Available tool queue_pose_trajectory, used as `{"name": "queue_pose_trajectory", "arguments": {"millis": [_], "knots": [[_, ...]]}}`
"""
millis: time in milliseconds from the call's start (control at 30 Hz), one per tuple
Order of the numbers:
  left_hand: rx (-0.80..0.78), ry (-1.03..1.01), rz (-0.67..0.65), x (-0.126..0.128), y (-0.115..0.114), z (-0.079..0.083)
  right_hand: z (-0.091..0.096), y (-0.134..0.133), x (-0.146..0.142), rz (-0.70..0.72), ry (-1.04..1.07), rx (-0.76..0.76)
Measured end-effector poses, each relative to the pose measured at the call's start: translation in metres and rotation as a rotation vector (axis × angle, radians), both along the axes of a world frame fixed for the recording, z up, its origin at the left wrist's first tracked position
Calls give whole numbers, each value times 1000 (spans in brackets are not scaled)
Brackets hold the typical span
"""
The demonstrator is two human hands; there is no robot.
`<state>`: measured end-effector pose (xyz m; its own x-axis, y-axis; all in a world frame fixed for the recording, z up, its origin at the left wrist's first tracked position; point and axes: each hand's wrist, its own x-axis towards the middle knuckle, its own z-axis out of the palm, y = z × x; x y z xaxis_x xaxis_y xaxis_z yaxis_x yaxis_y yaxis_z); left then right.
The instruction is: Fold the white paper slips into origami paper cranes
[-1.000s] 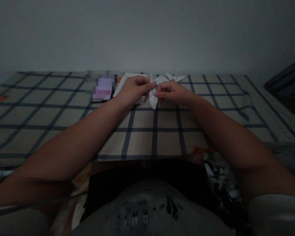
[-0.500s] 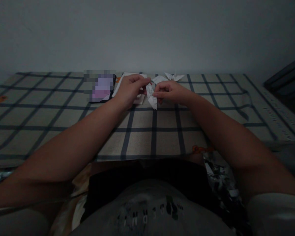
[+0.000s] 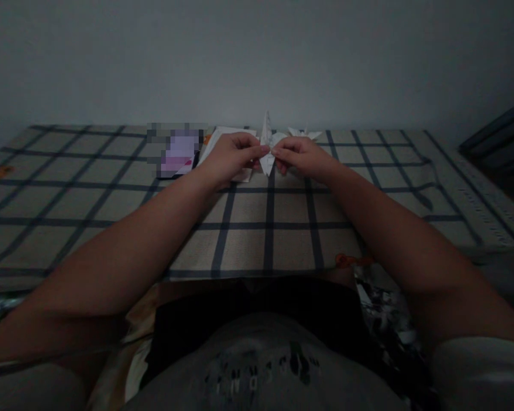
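A small folded white paper figure [image 3: 266, 142] stands upright between my two hands, its point sticking up above my fingers. My left hand [image 3: 231, 155] pinches its left side and my right hand [image 3: 298, 157] pinches its right side, fingertips nearly meeting. Both hands hover just over the checked cloth [image 3: 265, 228] on the table. Behind my right hand lies another folded white paper shape [image 3: 305, 135]. A white paper sheet [image 3: 216, 142] lies under and behind my left hand.
A phone with a pink lit screen [image 3: 179, 153] lies on the cloth left of my hands. A plain wall rises right behind the table. A dark piece of furniture [image 3: 501, 142] stands at the far right. My lap fills the near foreground.
The paper figure has been turned up: its long point hung down toward the cloth before, now it stands above my fingers. My hands have drawn closer together.
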<state>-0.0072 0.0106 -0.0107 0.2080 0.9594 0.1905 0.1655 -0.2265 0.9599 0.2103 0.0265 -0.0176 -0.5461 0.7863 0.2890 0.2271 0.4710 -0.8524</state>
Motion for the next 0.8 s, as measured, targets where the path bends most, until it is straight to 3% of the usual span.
{"name": "queue_pose_trajectory", "arguments": {"millis": [200, 433, 633, 800], "knots": [[-90, 20, -41, 0, 0, -2, 3, -2, 1, -14, -46, -1], [-13, -29, 26, 2, 1, -3, 1, 1, 2, -9, 19, 25], [-123, -35, -116, 3, -3, 1, 0, 2, -1, 6, 127, -51], [-112, -22, -111, 6, -6, 0, 3, 2, -1, -71, 166, -92]]}}
